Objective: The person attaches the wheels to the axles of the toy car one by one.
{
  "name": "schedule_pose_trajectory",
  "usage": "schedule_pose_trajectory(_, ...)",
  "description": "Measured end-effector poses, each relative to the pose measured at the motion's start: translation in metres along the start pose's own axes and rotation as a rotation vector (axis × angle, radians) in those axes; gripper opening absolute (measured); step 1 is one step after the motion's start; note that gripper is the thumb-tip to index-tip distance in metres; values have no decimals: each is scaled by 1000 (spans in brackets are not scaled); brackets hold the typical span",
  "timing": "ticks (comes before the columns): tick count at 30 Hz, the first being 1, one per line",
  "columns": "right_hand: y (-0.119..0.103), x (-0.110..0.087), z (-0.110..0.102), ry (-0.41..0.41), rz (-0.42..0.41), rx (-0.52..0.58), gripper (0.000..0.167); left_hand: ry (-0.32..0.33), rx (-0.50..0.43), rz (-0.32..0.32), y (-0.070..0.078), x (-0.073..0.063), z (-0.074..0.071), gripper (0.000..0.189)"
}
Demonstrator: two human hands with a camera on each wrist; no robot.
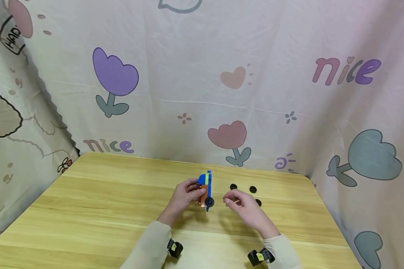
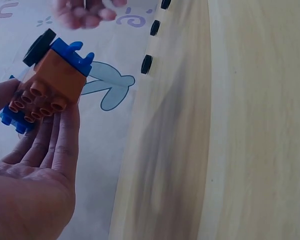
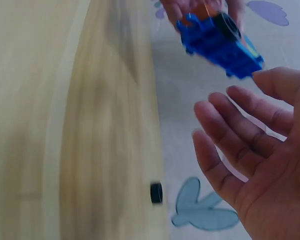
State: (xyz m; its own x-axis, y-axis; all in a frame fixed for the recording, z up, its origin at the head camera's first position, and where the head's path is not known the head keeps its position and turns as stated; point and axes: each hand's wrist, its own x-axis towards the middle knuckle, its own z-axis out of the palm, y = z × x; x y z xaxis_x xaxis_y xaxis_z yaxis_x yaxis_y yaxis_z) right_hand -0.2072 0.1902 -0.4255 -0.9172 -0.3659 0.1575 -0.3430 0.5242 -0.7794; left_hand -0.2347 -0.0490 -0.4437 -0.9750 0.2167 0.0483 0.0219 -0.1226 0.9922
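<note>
My left hand (image 1: 185, 194) grips a toy car (image 1: 204, 188) built of blue and orange blocks, held above the table on its side. One black wheel (image 1: 209, 202) sits on the car's blue base; in the left wrist view the orange studs (image 2: 37, 102) face the camera. To the right of the car, my right hand (image 1: 244, 209) hovers with relaxed, slightly bent fingers and nothing between them. In the right wrist view its fingers (image 3: 240, 125) are apart from the car's blue underside (image 3: 217, 45). Loose black wheels lie just beyond the right hand.
Three loose wheels lie on the wooden table (image 1: 104, 201): one wheel (image 1: 233, 186) at left, another (image 1: 253, 189) farther right, and a third (image 1: 258, 202) partly behind the right hand. A printed curtain (image 1: 175, 74) hangs along the table's back edge.
</note>
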Motion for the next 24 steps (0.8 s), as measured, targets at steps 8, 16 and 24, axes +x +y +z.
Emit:
schedule_pose_trajectory(8, 11, -10, -25, 45, 39, -126, 24, -15, 4, -1, -5, 0, -4, 43)
schedule_pose_trajectory(16, 26, -19, -52, 61, 123, -221, 42, -16, 30, -6, -9, -1, -7, 44)
schedule_pose_trajectory(24, 51, -25, -72, 70, 121, -344, 47, -24, 31, -15, -11, -3, -9, 46)
